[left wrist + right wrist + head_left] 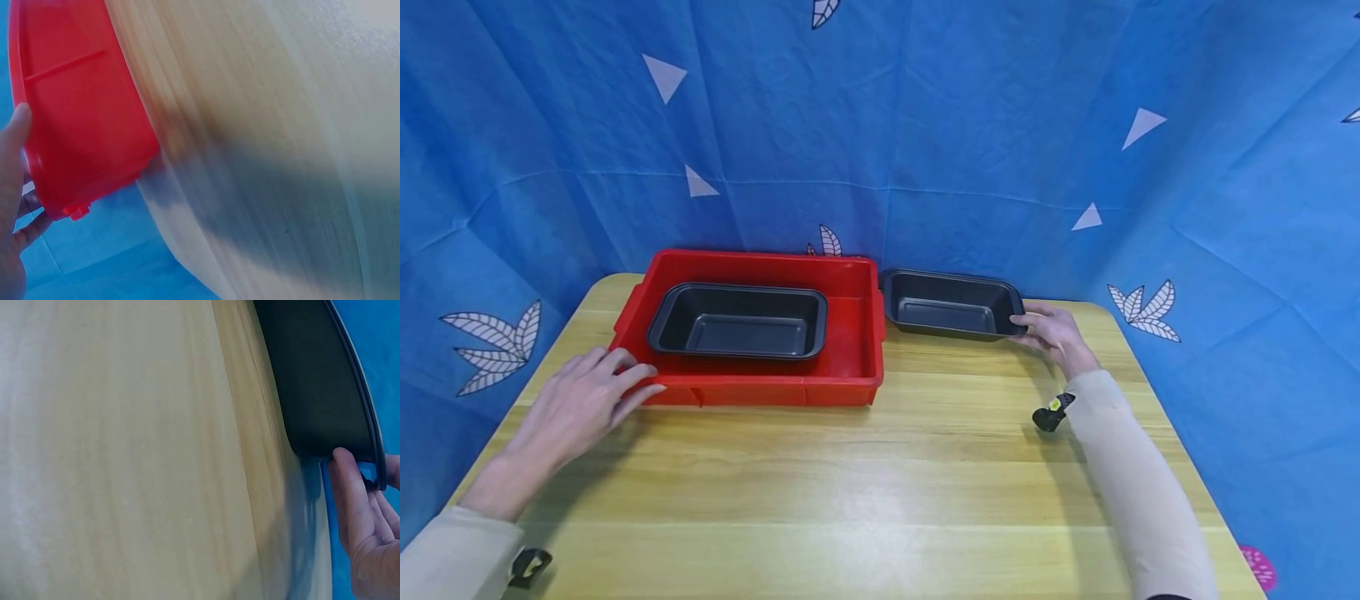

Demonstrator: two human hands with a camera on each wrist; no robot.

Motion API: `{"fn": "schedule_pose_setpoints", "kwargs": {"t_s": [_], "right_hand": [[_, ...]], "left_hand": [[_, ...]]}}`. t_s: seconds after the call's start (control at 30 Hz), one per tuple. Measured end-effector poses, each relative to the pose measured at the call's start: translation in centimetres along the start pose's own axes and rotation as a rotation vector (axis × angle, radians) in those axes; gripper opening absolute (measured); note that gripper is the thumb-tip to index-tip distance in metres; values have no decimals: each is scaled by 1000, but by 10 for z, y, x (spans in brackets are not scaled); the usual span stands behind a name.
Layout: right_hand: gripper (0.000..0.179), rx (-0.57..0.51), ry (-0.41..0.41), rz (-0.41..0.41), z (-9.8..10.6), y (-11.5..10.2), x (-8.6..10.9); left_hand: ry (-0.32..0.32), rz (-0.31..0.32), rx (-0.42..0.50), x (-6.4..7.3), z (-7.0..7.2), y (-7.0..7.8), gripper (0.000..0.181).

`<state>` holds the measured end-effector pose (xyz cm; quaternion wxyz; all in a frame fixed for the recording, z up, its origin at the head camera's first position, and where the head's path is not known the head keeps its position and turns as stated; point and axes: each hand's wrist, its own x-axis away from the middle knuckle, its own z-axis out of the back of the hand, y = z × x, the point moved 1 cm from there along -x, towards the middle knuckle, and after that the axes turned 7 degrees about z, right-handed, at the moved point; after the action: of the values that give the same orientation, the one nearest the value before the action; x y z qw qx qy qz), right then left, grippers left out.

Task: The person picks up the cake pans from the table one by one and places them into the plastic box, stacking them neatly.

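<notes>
A red plastic tray (856,333) stands at the back left of the table. Inside it sits a dark loaf pan (737,358). My left hand (583,400) holds the tray's near left corner; in the left wrist view the thumb (22,122) lies on the rim and the fingers bend around the end. Just right of the tray is a second dark loaf pan (951,315). With my right hand (1052,333) I pinch that pan's right end by the rim, the fingers under the lip in the right wrist view.
Both pieces rest on a light wooden table (880,483) with rounded back corners. A blue patterned cloth (880,125) hangs close behind and beside the table. A small black device (1051,412) is fixed at the right cuff, another device (529,567) at the left cuff.
</notes>
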<state>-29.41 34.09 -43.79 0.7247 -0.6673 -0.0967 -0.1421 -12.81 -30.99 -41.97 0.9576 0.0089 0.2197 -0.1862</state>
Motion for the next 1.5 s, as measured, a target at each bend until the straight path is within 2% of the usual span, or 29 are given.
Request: {"fn": "schedule_pose_setpoints", "kwargs": {"t_s": [0.27, 0.57, 0.67, 0.7, 0.83, 1.0, 1.1, 1.17, 1.27, 1.3, 1.33, 1.37, 1.5], "right_hand": [[80, -65, 17, -13, 5, 6, 7], [72, -73, 55, 9, 5, 5, 22], [72, -89, 66, 8, 5, 4, 27], [71, -96, 70, 8, 6, 3, 28], [69, -117, 90, 19, 5, 3, 33], [70, -105, 125, 14, 4, 3, 39], [74, -126, 128, 4, 3, 3, 42], [74, -151, 133, -1, 3, 4, 43], [74, -178, 139, -2, 3, 4, 46], [74, -178, 143, -2, 3, 4, 47], [74, -177, 147, -4, 3, 5, 48], [74, -173, 151, -4, 3, 6, 49], [74, -179, 163, -13, 2, 8, 53]], "left_hand": [[-9, 5, -1, -1, 1, 1, 49], [-12, 3, -4, 0, 2, 1, 48], [-2, -4, 1, 0, 3, 0, 37], [4, -7, 3, 0, 3, 0, 40], [22, -15, 12, 1, 3, 0, 83], [2, -15, 0, 1, 4, 0, 34], [1, -17, 6, 1, 4, 0, 32], [14, -19, 14, 1, 4, 1, 50], [34, -22, 21, 0, 3, 1, 88], [36, -22, 21, 0, 3, 1, 94], [37, -24, 20, -1, 3, 1, 93], [34, -24, 21, -1, 3, 1, 83], [6, -18, 16, 0, 4, -1, 35]]}}
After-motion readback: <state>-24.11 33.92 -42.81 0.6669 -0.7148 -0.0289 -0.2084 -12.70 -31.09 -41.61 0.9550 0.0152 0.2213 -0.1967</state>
